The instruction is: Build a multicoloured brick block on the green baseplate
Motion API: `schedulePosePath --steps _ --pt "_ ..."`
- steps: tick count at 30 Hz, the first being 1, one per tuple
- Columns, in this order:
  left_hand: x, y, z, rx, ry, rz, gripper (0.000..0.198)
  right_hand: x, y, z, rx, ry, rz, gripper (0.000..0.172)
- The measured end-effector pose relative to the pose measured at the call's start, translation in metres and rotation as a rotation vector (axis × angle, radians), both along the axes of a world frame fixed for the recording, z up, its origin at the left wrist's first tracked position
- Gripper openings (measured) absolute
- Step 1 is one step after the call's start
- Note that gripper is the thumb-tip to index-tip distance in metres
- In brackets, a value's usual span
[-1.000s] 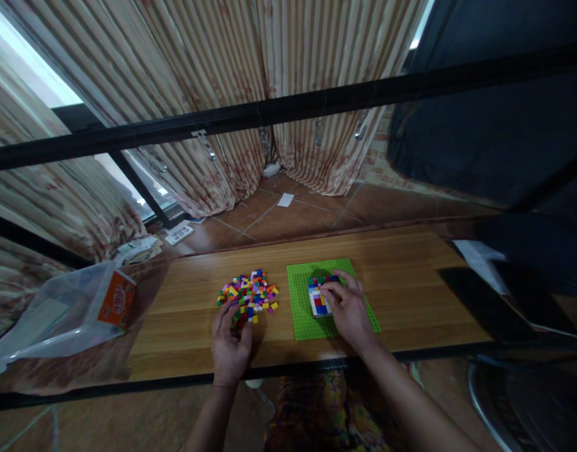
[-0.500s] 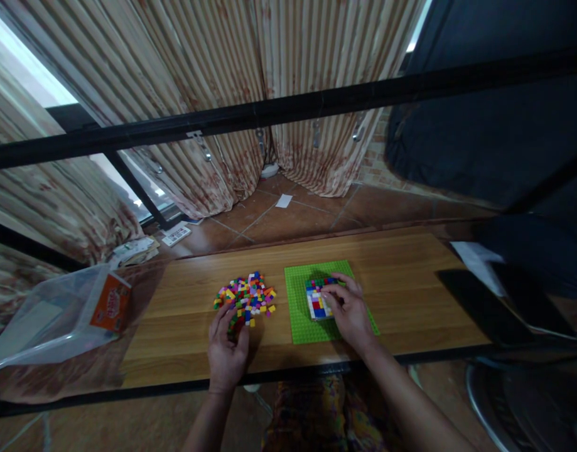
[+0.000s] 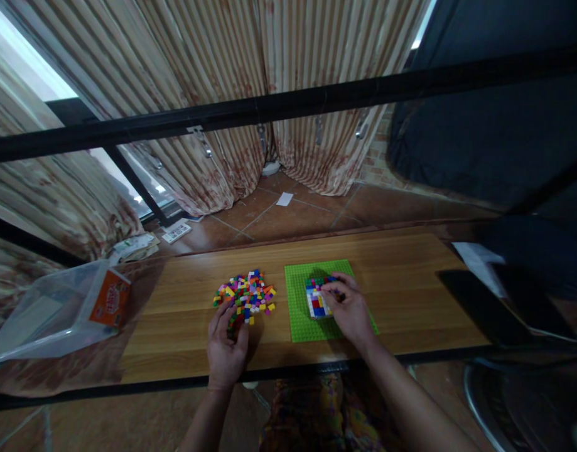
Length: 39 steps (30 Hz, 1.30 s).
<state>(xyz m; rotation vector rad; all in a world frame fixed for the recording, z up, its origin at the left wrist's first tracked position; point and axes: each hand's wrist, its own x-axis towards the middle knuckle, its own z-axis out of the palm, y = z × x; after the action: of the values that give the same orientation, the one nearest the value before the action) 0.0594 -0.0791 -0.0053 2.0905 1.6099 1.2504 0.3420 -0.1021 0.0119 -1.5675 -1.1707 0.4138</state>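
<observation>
Two hands, one green baseplate, one brick build, one heap of loose bricks

And here we are at one green baseplate [image 3: 297, 328], lying flat on one wooden tabletop [image 3: 410, 270], with everything placed around it! On the baseplate sits one brick build [image 3: 318, 306], a blocky little thing showing white, red, blue, yellow and green; its separate bricks are too small to count. Over it comes the right hand [image 3: 353, 314], reaching across the baseplate's right half, thumb and forefinger drawn close together at the build's top right side. Is a brick caught between those fingertips? From here, I cannot tell!

Now left of the baseplate: one heap of loose bricks [image 3: 249, 292], many colours, dozens of pieces (too jumbled for an honest count). The left hand [image 3: 226, 353] is at its near edge, loosely curved, thumb standing apart from the fingers, a few bricks showing in the gap. Whether the fingertips touch any of them is hidden.

Farther left of the baseplate stands one clear plastic bin [image 3: 57, 336] bearing one orange label [image 3: 110, 298]. Beyond the baseplate, past the tabletop's far edge, one small white paper [image 3: 284, 199] lies on the tiled floor [image 3: 311, 216].
</observation>
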Motion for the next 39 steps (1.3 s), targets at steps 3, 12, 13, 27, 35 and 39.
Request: schedulePosePath --steps 3,12,13,27,35,39 --pt "0.000 0.000 0.001 -0.003 -0.001 -0.007 0.033 0.001 0.000 -0.001 -0.009 0.018 0.015 0.016" --pt "0.000 0.001 0.000 -0.017 -0.004 -0.010 0.032 0.000 0.002 -0.004 0.005 0.023 0.000 0.016" --pt "0.000 0.000 0.000 -0.022 -0.007 -0.014 0.032 0.000 0.002 -0.004 0.007 0.023 -0.004 0.016" --pt "-0.002 0.003 -0.005 0.003 -0.003 -0.014 0.033 0.003 0.003 -0.001 -0.015 -0.013 0.041 0.020" --pt "-0.001 0.003 -0.005 0.006 -0.041 -0.009 0.030 0.020 -0.009 0.019 0.171 0.160 -0.216 0.026" --pt "-0.002 0.003 -0.007 0.007 -0.053 -0.016 0.033 0.005 -0.030 0.036 0.144 0.232 -0.237 0.025"
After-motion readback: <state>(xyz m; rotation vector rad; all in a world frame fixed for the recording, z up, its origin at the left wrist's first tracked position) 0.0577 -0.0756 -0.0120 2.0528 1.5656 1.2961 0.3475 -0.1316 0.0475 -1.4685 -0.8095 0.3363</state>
